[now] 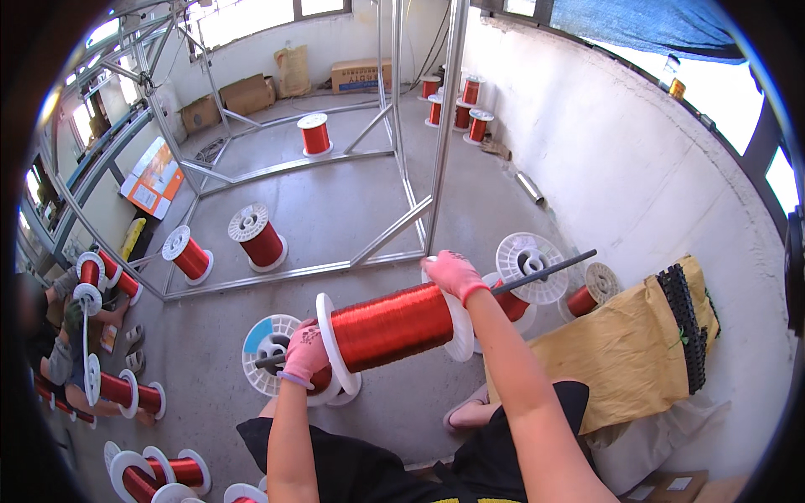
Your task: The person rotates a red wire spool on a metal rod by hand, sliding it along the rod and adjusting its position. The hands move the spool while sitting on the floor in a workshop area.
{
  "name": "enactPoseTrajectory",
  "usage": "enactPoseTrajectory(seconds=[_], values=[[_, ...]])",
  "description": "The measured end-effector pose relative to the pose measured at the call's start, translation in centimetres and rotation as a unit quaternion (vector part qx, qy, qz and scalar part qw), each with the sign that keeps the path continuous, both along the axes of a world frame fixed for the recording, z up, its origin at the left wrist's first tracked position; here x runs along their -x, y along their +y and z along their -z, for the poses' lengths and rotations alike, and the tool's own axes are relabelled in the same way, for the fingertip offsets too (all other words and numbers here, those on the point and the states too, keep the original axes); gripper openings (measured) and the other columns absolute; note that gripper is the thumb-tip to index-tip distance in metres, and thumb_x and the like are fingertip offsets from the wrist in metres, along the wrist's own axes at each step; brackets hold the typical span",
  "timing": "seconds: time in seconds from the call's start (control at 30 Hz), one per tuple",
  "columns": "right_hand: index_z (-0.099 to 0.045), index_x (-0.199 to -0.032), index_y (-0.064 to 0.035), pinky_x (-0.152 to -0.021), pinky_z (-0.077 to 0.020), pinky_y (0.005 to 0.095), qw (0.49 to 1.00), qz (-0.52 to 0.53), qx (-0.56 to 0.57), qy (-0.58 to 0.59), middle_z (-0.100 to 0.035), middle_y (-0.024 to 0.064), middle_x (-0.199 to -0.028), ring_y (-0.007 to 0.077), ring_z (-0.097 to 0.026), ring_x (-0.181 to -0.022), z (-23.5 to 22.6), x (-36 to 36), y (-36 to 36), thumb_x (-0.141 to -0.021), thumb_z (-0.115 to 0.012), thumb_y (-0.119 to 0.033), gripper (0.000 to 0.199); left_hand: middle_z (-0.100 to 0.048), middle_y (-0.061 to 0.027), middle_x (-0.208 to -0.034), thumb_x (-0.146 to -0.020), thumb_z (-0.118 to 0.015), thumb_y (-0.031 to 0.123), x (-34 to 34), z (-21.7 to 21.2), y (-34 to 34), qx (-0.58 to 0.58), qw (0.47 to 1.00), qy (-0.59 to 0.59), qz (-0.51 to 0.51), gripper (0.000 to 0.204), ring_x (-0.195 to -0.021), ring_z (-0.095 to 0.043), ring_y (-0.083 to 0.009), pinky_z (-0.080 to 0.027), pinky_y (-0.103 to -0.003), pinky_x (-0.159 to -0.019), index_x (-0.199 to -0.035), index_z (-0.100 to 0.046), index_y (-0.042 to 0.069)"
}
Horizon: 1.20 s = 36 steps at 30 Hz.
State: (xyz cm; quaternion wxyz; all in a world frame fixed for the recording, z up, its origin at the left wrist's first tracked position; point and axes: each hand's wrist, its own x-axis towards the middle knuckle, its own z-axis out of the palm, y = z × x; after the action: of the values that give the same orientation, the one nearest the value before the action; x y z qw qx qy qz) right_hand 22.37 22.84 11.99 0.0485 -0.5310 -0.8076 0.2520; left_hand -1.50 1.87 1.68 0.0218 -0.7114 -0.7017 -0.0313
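Note:
A large spool of red wire (390,327) with white end discs lies sideways before me, threaded on a dark grey rod (553,270). My left hand (307,349), in a pink glove, closes round the rod beside the left disc. My right hand (454,277), gloved the same, is closed over the upper rim of the right disc; its fingertips are partly hidden. Below the rod's left end stands a white-ended spool with a blue patch (260,334). Under the right part of the rod is another white-ended spool (549,289).
A metal frame (285,275) rises ahead, with red wire spools (258,238) inside it and more by the white wall (654,176). Yellowish sacking (604,360) lies to the right. At left, another person (54,335) sits among several spools (113,387).

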Motion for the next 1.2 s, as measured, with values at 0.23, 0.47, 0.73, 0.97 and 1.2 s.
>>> enactPoseTrajectory(seconds=[0.23, 0.47, 0.73, 0.97, 1.2], values=[[-0.048, -0.115, 0.0048, -0.081, -0.0442, 0.0426, 0.932, 0.077, -0.176, 0.309, -0.059, 0.0255, -0.094, 0.0392, -0.056, -0.093, 9.9, -7.1, -14.2, -0.089, -0.052, -0.022, 0.037, -0.065, -0.0075, -0.1, -0.079, -0.048, 0.023, 0.2, -1.0, -1.5, 0.012, 1.0, 0.01, -0.008, 0.026, -0.101, -0.058, -0.0176, -0.035, -0.032, -0.097, -0.096, -0.065, 0.013], [-0.048, -0.101, -0.0004, -0.083, -0.0437, 0.0415, 0.985, 0.053, -0.166, -0.012, -0.053, 0.0183, -0.1, 0.0336, -0.053, -0.097, 27.4, -14.5, -15.9, -0.08, -0.056, -0.02, 0.029, -0.065, -0.0095, -0.102, -0.08, -0.049, 0.026, -0.5, -2.6, -0.4, 0.036, 0.999, -0.006, -0.017, 0.027, -0.101, -0.059, -0.0162, -0.039, -0.032, -0.093, -0.097, -0.065, 0.014], [-0.045, -0.113, -0.0001, -0.087, -0.0419, 0.0433, 0.997, 0.081, -0.013, 0.003, -0.055, 0.0174, -0.108, 0.0328, -0.051, -0.105, 26.8, -15.8, -18.6, -0.083, -0.052, -0.028, 0.042, -0.065, -0.0082, -0.1, -0.08, -0.049, 0.025, 0.2, 0.0, -0.1, 0.003, 0.999, 0.014, 0.03, 0.026, -0.098, -0.059, -0.0189, -0.039, -0.032, -0.092, -0.096, -0.065, 0.012], [-0.048, -0.111, 0.0014, -0.081, -0.044, 0.0441, 0.993, 0.071, -0.043, 0.082, -0.057, 0.0221, -0.103, 0.038, -0.055, -0.095, 26.5, -15.4, -17.8, -0.085, -0.05, -0.029, 0.04, -0.065, -0.0075, -0.101, -0.08, -0.049, 0.025, -0.5, -0.9, -0.3, 0.013, 1.0, 0.022, 0.009, 0.025, -0.101, -0.058, -0.0171, -0.04, -0.032, -0.091, -0.095, -0.064, 0.012], [-0.055, -0.108, -0.0016, -0.082, -0.0445, 0.0366, 0.911, 0.257, 0.1, 0.307, -0.063, 0.0167, -0.098, 0.0294, -0.06, -0.095, 14.7, -14.1, -13.8, -0.091, -0.044, -0.031, 0.036, -0.066, -0.0067, -0.1, -0.079, -0.048, 0.026, 0.4, -0.7, -0.7, 0.027, 0.999, 0.035, 0.011, 0.027, -0.1, -0.059, -0.0179, -0.038, -0.033, -0.093, -0.096, -0.065, 0.013]])
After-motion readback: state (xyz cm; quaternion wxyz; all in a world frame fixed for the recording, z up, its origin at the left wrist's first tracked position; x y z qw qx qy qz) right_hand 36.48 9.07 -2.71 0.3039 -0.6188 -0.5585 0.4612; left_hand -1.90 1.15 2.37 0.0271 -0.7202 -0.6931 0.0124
